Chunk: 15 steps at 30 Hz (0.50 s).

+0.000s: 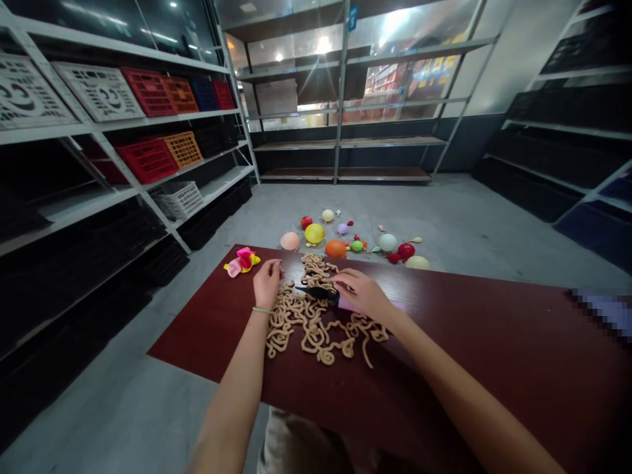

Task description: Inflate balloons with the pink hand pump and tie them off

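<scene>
A tangled heap of tan, rope-like coils [326,327] covers the middle of the dark red table. On top of it lies a dark, elongated object [318,293] with a thin tip pointing left; its exact kind is unclear. My right hand [363,293] is at this object's right end, fingers bent and closed on it as far as I can see. Under that hand shows a flat lilac piece [349,304]. At the heap's left edge is my left hand [268,284], its fingertips pressed together; anything in them is too small to make out.
Pink and yellow limp balloons [242,262] lie at the table's [197,322] far left corner. Several inflated balloons [315,233] rest on the floor beyond. Shelves with crates [148,91] stand left, more racks [340,141] behind and right. A blurred patch [607,313] covers the right table edge.
</scene>
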Available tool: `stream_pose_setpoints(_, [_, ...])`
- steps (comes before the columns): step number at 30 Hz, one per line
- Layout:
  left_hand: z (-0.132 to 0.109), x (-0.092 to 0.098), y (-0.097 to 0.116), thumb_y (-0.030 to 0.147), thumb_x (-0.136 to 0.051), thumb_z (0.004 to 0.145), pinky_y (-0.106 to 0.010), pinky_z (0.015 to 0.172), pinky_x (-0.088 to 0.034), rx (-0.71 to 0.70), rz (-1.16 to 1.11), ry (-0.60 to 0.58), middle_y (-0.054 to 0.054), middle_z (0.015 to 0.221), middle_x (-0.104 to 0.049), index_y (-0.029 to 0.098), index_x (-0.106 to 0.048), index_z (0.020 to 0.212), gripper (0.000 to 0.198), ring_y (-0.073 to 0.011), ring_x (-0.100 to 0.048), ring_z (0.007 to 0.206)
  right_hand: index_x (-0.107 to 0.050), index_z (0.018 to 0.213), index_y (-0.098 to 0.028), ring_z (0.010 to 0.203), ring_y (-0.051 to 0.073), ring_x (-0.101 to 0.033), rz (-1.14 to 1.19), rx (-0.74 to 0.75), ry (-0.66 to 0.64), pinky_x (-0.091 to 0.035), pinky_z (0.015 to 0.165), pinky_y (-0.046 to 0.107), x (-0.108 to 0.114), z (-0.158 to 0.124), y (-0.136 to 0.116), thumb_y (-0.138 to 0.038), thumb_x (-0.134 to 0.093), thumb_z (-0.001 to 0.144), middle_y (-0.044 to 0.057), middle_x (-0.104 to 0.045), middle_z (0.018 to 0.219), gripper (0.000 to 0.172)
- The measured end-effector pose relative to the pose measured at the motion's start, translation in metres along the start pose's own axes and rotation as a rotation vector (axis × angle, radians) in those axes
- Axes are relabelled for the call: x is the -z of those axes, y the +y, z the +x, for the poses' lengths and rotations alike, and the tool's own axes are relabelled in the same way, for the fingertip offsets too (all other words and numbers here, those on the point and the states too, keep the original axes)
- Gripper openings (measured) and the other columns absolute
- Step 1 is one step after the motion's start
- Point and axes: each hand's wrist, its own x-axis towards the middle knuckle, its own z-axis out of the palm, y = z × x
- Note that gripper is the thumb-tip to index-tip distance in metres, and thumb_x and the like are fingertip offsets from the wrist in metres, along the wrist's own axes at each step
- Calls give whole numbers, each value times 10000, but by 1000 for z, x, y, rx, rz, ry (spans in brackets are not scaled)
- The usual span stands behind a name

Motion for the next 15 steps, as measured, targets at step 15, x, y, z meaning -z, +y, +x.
stream_pose_setpoints(15, [26,41,-20,403,-475,926,-229,534,-484,247,-182,566,-4,674,-607,160,-656,928,303,-111,-561,525,-674,1111,-229,941,215,-682,130,-3,-212,-511,869,385,-128,151,-19,-175,-547,896,75,-734,1056,256])
